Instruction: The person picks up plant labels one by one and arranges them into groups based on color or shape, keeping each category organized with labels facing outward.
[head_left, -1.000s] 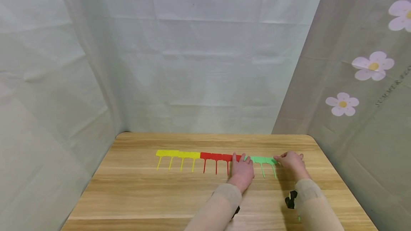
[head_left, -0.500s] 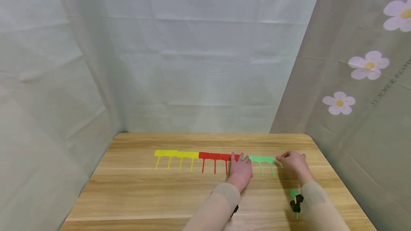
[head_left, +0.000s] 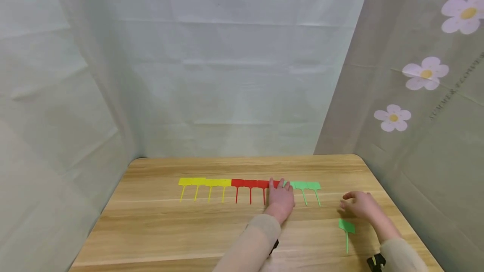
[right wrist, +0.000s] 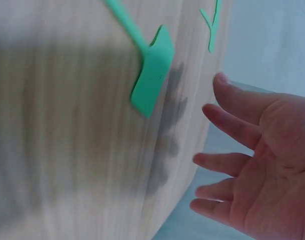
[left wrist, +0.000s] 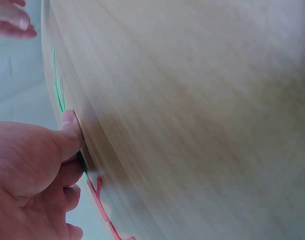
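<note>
A row of T-shaped plastic plant labels lies across the table: yellow labels [head_left: 205, 181] on the left, red labels [head_left: 250, 184] in the middle, green labels [head_left: 307, 185] on the right. My left hand [head_left: 281, 200] rests on the row where red meets green and covers part of it, its fingers spread forward. In the left wrist view, my left hand's thumb [left wrist: 68, 125] is down at the row. My right hand [head_left: 364, 205] hovers with nothing in it, fingers apart. Just in front of it lies a loose green label [head_left: 346, 226], its stem toward me.
The wooden table [head_left: 159, 230] has rounded back corners. Pale cloth sheets hang behind and on both sides, and the right one [head_left: 419, 137] bears printed flowers. A black wrist strap [head_left: 376, 262] shows at the right sleeve.
My right hand has let go of the row's right end and moved back toward me and to the right, uncovering the loose green label. My left hand stays on the row.
</note>
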Action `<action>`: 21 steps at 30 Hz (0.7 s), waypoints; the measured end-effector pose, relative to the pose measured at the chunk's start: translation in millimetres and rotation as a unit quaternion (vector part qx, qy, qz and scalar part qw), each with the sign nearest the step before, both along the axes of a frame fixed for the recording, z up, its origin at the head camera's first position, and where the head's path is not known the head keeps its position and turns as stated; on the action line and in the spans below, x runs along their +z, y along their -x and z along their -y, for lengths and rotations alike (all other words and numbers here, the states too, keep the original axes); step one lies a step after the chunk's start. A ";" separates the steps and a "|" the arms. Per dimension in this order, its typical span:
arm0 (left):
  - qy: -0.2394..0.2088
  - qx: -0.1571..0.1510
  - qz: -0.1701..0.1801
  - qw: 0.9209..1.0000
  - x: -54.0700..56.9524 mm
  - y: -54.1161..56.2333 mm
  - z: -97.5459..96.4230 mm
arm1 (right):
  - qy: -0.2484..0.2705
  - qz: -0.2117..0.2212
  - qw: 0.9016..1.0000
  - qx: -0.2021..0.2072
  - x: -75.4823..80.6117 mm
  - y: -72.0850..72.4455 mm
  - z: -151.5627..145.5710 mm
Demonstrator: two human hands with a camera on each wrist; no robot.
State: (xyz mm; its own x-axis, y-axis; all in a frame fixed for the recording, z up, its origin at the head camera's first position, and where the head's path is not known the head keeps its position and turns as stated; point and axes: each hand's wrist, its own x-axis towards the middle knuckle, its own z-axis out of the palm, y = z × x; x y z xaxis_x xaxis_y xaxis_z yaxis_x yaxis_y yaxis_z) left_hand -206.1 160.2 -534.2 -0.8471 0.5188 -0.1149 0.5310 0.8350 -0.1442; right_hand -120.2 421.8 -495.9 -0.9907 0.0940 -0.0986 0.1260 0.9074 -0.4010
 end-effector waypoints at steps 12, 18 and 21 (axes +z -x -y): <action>0.002 -0.002 -0.002 1.000 4.7 -2.6 0.6 | -0.040 0.012 0.995 0.088 -4.0 -35.2 -2.2; 0.002 0.002 0.007 1.000 2.1 -2.1 -1.1 | -0.106 -0.003 0.990 0.095 -14.3 -45.8 5.0; 0.000 0.003 0.009 1.000 0.3 -1.1 -1.2 | -0.122 -0.007 0.989 0.086 -16.6 -48.6 8.9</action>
State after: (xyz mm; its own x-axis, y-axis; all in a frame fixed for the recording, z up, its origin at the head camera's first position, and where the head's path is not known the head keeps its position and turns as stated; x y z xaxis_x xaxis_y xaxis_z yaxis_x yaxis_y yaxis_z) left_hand -204.9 161.4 -533.9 -0.8484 0.5134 -0.1288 0.5279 0.8386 -0.1345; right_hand -71.6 412.9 -512.5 -0.9953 -0.0562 -0.0790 -0.0423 0.9849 -0.1682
